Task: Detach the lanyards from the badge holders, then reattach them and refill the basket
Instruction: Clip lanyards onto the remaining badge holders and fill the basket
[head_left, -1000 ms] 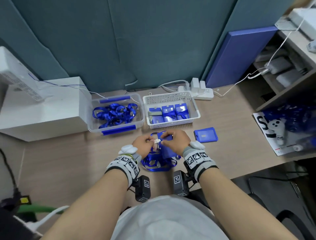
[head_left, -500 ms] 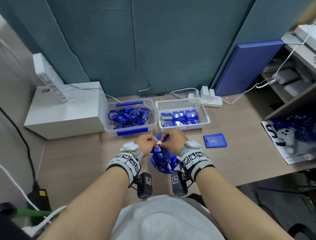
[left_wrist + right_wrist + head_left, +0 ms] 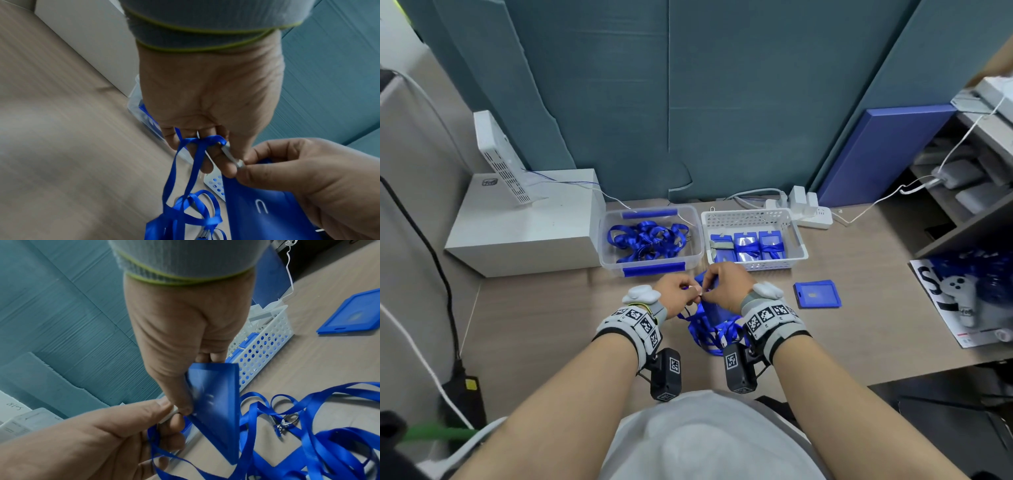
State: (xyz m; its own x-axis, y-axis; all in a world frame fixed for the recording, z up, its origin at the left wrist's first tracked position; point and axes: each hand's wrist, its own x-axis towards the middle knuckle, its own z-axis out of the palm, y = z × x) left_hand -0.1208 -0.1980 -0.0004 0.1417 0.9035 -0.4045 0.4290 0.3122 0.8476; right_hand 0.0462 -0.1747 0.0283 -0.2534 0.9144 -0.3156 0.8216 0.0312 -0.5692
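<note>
My left hand (image 3: 692, 296) pinches the grey lanyard clip (image 3: 232, 156) between thumb and fingers, and the blue lanyard (image 3: 193, 164) hangs over its fingers. Meeting it at the clip, my right hand (image 3: 709, 286) grips a blue badge holder (image 3: 218, 402) by its top edge, tilted above the desk. The rest of the lanyard (image 3: 711, 334) lies bunched under my wrists. Behind my hands stands the white perforated basket (image 3: 753, 216) with three wrapped badge holders (image 3: 748, 247). I cannot tell whether the clip is hooked into the holder.
A clear bin (image 3: 697, 240) of loose blue lanyards (image 3: 647, 240) sits left of the basket. To my right lies a bare badge holder (image 3: 816, 294). A white box (image 3: 524, 226), a power strip (image 3: 815, 214) and a magazine (image 3: 962, 301) ring the desk. A metal clasp (image 3: 287, 420) lies among the ribbon.
Both hands keep their hold at the clip and holder, a little closer to the basket. The lanyard bunch has drawn in under the wrists. The head view has tilted up.
</note>
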